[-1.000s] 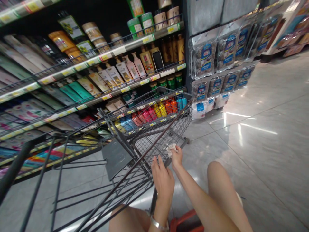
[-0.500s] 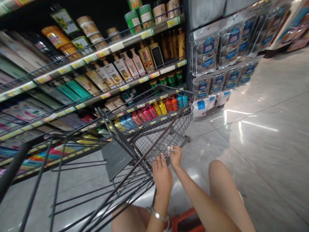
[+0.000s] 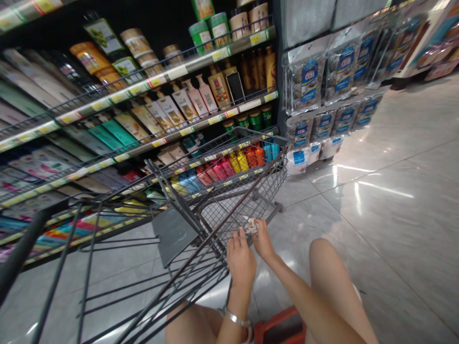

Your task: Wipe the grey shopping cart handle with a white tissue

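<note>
My right hand [image 3: 263, 240] is closed, pinching a crumpled whitish piece of tissue or cloth [image 3: 251, 226] between thumb and fingers. The crumpled piece is against or just in front of the wire mesh low on a grey metal shopping cart [image 3: 229, 210]. Just left of it, my left hand [image 3: 241, 260] has its bent fingers on the cart's lower side wires. A silver bangle [image 3: 234, 319] circles my left wrist. The left palm and thumb are mostly hidden.
Behind the cart are shelves [image 3: 179, 71] of bottles and jars. Packs of metal scourers [image 3: 308, 79] hang at the shelf end. Below my arms is a red-orange frame [image 3: 279, 322], between my bent knees. Shiny grey tiles [image 3: 394, 215] cover the floor at the right.
My right hand has shifted slightly left and turned, bringing the crumpled piece closer to my left fingers. More of the piece shows. My left hand stays in place.
</note>
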Tool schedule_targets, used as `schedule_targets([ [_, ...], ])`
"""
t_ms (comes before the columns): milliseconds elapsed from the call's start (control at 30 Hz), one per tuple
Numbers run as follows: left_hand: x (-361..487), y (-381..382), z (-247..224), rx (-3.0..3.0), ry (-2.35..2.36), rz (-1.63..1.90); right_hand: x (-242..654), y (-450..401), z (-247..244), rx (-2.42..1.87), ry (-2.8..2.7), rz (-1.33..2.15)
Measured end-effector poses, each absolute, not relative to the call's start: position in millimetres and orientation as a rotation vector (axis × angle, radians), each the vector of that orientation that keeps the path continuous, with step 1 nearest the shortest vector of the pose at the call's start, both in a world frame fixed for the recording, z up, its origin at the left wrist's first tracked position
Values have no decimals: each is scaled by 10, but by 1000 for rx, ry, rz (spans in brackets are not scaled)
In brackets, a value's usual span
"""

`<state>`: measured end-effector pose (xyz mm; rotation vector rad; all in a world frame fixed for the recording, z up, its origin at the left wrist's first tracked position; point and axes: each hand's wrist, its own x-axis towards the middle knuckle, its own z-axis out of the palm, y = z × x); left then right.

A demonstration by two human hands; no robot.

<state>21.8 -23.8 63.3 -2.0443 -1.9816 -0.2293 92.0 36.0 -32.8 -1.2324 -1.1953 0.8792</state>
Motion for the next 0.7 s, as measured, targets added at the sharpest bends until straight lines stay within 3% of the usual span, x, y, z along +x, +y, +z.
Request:
schedule_targets([
  [500, 202, -260, 635, -2069, -2031, -256, 1046, 369, -251, -1319, -1520, 841],
  [700, 186, -256, 623, -2063, -2011, -225, 1009, 217, -569, -1447, -947, 1024],
])
